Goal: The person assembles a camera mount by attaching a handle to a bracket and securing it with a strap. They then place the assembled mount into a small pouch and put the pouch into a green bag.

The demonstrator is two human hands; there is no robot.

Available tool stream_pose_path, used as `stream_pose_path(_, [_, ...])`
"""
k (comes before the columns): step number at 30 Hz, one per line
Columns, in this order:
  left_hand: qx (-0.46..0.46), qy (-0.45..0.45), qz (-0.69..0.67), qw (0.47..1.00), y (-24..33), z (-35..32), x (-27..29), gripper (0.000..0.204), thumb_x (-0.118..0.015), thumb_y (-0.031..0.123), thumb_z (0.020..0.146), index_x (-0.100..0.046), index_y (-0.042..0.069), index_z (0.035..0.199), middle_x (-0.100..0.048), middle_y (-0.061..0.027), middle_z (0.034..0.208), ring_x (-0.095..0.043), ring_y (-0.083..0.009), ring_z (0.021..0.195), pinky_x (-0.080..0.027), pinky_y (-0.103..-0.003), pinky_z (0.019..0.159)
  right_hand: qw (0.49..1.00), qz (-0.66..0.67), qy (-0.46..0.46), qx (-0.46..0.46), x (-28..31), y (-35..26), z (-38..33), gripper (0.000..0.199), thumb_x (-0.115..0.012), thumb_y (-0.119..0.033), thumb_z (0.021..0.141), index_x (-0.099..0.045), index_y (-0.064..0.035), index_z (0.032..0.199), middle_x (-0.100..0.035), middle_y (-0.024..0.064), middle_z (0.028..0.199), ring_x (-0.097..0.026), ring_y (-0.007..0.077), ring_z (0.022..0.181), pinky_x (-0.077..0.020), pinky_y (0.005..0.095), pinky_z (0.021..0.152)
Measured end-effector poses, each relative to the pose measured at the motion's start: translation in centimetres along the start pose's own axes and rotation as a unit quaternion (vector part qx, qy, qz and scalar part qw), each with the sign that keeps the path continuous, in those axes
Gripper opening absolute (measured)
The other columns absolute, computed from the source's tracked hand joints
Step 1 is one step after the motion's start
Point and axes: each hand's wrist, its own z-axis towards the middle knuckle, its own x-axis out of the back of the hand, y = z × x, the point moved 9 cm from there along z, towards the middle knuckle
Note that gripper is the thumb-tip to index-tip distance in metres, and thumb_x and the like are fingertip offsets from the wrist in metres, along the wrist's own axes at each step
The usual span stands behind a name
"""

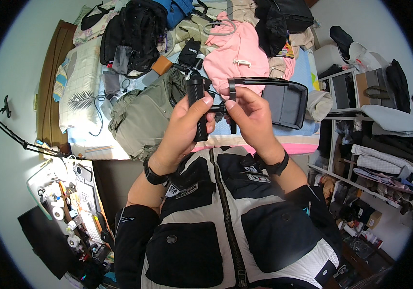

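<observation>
In front of my chest, my left hand [180,126] is closed around an upright black handle grip [197,91] with a textured surface. My right hand [255,120] pinches a thin black L-shaped bracket [232,91], whose long arm reaches off to the right. Between the two hands a short black connector [218,109] with a knob spans from the grip to the bracket; whether it is fastened I cannot tell. Beyond my right hand lies an open grey-lined black case [283,106]. To the left of my left hand spreads an olive-green jacket [141,113].
The bed [86,142] bears a pink garment [237,45], a black backpack [136,33], a small brown box [162,65] and a black pouch [189,52]. A cluttered desk [83,192] stands at left, and a shelf of folded clothes [385,159] at right.
</observation>
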Motion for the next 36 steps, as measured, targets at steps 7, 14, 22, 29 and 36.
stream_pose_path(7, [0.015, 0.005, -0.023, 1.0, -0.2, -0.3, 0.1, 0.022, -0.058, 0.024, 0.098, -0.053, 0.006, 0.109, -0.053, -0.0055, 0.074, -0.05, -0.0144, 0.056, -0.041, -0.027, 0.055, 0.997, -0.058, -0.017, 0.037, -0.1, -1.2, -0.2, 0.027, -0.058, -0.005, 0.095, -0.061, 0.0047, 0.12, -0.062, -0.0026, 0.09, -0.052, 0.0013, 0.076, -0.0433, 0.0178, 0.068])
stream_pose_path(14, [0.009, 0.002, 0.034, 0.999, -0.2, -0.5, 0.0, 0.02, -0.058, 0.024, 0.098, -0.053, 0.007, 0.108, -0.053, -0.0049, 0.074, -0.05, -0.0142, 0.057, -0.042, -0.028, 0.056, 0.993, -0.117, 0.009, 0.024, 0.6, -1.0, -0.1, 0.019, -0.056, -0.011, 0.098, -0.067, 0.0043, 0.104, -0.059, -0.0039, 0.076, -0.048, 0.0011, 0.067, -0.0395, 0.0179, 0.059])
stream_pose_path(22, [0.035, -0.006, -0.043, 0.998, -0.5, -0.7, 0.0, 0.021, -0.057, 0.026, 0.098, -0.055, 0.007, 0.107, -0.052, -0.0056, 0.075, -0.05, -0.0151, 0.057, -0.041, -0.028, 0.055, 0.999, -0.031, -0.008, 0.002, 0.3, -0.7, -0.1, 0.023, -0.052, -0.012, 0.1, -0.067, 0.0041, 0.106, -0.061, -0.0023, 0.076, -0.047, 0.0009, 0.066, -0.0367, 0.0181, 0.057])
stream_pose_path(29, [0.045, -0.007, -0.05, 0.998, -0.4, -0.8, 0.1, 0.021, -0.056, 0.026, 0.099, -0.055, 0.007, 0.107, -0.052, -0.0056, 0.075, -0.05, -0.0151, 0.058, -0.041, -0.028, 0.056, 0.996, -0.077, -0.038, 0.005, -0.1, -0.8, -0.4, 0.024, -0.051, -0.011, 0.097, -0.065, 0.0057, 0.109, -0.067, 0.007, 0.094, -0.059, 0.0092, 0.073, -0.0497, 0.0251, 0.067])
stream_pose_path(36, [-0.003, 0.011, 0.063, 0.998, -0.1, -0.6, 0.1, 0.019, -0.056, 0.023, 0.099, -0.052, 0.007, 0.107, -0.052, -0.0045, 0.075, -0.051, -0.0139, 0.058, -0.042, -0.027, 0.056, 0.992, -0.127, 0.002, -0.019, 0.7, -0.3, 0.1, 0.019, -0.055, -0.01, 0.098, -0.066, 0.0044, 0.094, -0.057, -0.0032, 0.068, -0.049, 0.0018, 0.062, -0.0415, 0.0201, 0.056])
